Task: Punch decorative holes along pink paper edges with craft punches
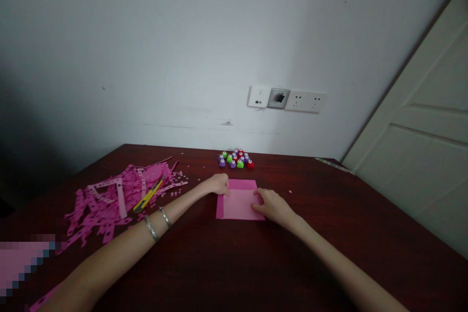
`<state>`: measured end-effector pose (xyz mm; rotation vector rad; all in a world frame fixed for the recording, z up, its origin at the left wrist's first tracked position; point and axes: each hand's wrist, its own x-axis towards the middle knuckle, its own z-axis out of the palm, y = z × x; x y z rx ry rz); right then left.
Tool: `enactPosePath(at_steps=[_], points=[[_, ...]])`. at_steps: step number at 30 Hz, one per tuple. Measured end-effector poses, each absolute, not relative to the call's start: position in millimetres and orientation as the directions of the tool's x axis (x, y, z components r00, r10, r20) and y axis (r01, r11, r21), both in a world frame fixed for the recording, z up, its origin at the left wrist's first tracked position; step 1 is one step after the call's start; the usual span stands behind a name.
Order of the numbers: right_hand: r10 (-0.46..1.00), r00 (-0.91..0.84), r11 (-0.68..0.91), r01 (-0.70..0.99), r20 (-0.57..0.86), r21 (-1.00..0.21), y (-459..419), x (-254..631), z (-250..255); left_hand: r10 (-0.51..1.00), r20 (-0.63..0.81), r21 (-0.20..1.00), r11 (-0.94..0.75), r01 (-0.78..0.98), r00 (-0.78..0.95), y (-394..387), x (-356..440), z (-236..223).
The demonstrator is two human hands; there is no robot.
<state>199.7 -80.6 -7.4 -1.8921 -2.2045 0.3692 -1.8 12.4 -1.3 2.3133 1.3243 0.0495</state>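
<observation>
A light pink paper sheet [239,204] lies over a darker pink sheet [243,184], whose border shows along the top and left. My left hand [218,184], with two silver bracelets on its arm, has its fingers closed at the upper left of the light sheet. On the right side, my right hand [273,203] grips the sheet's edge, thumb and fingers bent around it. The undersides of the fingers are hidden.
Left of the sheets, a yellow utility knife [149,195] rests on a heap of pink paper scraps [106,204]. Several small colourful hole punches [236,158] cluster near the wall [183,58]. A thin patterned strip [334,165] lies at the dark red table's [310,180] far right.
</observation>
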Motion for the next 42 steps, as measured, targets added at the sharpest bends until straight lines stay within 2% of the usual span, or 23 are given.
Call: enactPosePath(at_steps=[5,11,23,30,33,37,42], points=[[0.989,-0.148,0.137,0.938,-0.009,-0.319,-80,200,-9,0.815,-0.211,0.428,-0.420,0.800,0.540,13,1,1],[0.988,-0.154,0.149,0.933,0.011,-0.329,-79,201,-10,0.833,-0.149,0.505,-0.398,0.766,0.532,14,0,2],[0.992,-0.107,0.129,0.847,0.074,-0.515,-75,219,-21,0.888,-0.041,0.511,-0.376,0.773,0.458,19,-5,-3],[0.987,-0.136,0.162,0.865,0.090,-0.476,-75,217,-22,0.912,0.065,0.455,-0.388,0.801,0.404,16,-5,-14],[0.985,-0.098,0.153,0.886,0.145,-0.437,-67,224,-19,0.923,0.153,0.456,-0.382,0.804,0.352,25,-9,-15],[0.929,-0.069,0.170,0.953,0.364,-0.252,-42,243,-17,0.940,0.292,0.502,-0.309,0.808,0.178,52,-23,-17],[0.918,-0.095,0.196,0.953,0.385,-0.232,-13,269,-35,0.944,0.330,0.584,-0.221,0.781,0.021,80,-43,-34]])
